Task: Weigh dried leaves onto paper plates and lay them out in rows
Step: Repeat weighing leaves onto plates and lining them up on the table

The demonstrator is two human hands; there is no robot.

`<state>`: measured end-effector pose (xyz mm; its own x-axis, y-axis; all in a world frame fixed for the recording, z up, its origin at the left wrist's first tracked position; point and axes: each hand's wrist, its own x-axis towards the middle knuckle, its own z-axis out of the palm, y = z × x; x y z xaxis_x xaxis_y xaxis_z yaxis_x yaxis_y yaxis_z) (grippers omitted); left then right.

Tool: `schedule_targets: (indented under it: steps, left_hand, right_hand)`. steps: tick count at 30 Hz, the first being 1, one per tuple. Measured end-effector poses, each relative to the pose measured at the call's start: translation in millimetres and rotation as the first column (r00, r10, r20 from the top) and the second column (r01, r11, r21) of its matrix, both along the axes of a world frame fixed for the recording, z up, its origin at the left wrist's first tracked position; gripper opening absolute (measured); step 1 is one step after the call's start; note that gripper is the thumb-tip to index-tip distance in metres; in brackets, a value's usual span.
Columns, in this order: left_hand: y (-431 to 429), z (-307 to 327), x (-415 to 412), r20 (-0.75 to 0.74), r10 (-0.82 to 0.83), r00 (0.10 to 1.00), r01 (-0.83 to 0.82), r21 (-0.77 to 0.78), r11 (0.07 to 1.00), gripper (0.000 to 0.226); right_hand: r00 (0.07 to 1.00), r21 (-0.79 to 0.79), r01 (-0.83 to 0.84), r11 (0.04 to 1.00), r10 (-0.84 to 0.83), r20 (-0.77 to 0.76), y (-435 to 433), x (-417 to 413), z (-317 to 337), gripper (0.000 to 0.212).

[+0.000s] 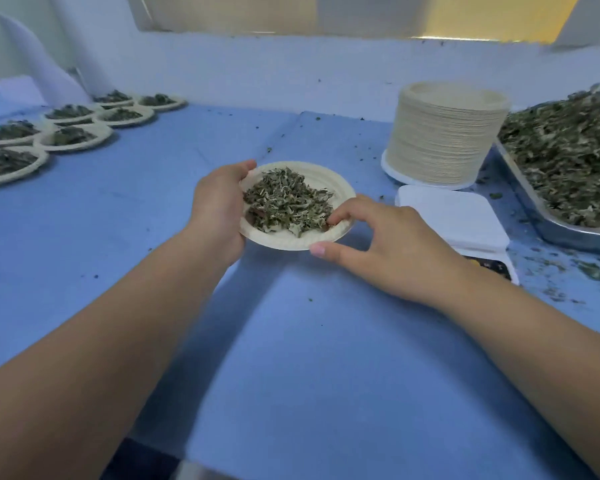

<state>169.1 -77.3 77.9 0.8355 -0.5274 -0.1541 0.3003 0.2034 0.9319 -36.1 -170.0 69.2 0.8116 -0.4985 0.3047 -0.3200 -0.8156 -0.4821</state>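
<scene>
Left grip [215, 206], right grip [388, 244] pinch one plate [291, 242]; seven filled plates [102, 134] far left.

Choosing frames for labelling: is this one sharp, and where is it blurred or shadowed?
Head view: held plate and its leaves fairly sharp; tray at the right edge smeared; filled plates far left soft; forearms throw soft shadows on the blue table; edges bow from the wide lens.

The silver metal tray [534, 216] of dried green leaves [568, 157] is blurred and cut off by the right edge. The fingers of the left hand [219, 213] are hidden beneath the round pale paper plate [284, 241]. The dark display of the white square scale [454, 216] is partly covered by the right forearm. Whether the right hand [392, 244] grips the plate's rim cannot be told.
</scene>
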Motion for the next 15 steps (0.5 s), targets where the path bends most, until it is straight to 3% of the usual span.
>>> schedule_targets:
  steps: [7, 11, 15]
  left_hand:
    - [60.1, -22.1, 65.9, 0.163, 0.242, 0.956, -0.272, 0.196, 0.942, 0.023]
    - [93.9, -30.5, 102.8, 0.435, 0.229, 0.871, -0.387, 0.320, 0.865, 0.027]
    - [128.3, -37.3, 135.8, 0.530, 0.198, 0.825, -0.436, 0.373, 0.819, 0.011]
  right_hand:
    - [0.979, -0.003, -0.172, 0.985, 0.171, -0.108, 29.8, 82.4, -17.9, 0.049]
    - [0.955, -0.019, -0.259, 0.966, 0.253, -0.153, 49.8, 132.1, -24.5, 0.048]
    - [0.935, -0.041, -0.324, 0.945, 0.313, -0.165, 69.8, 178.0, -30.9, 0.049]
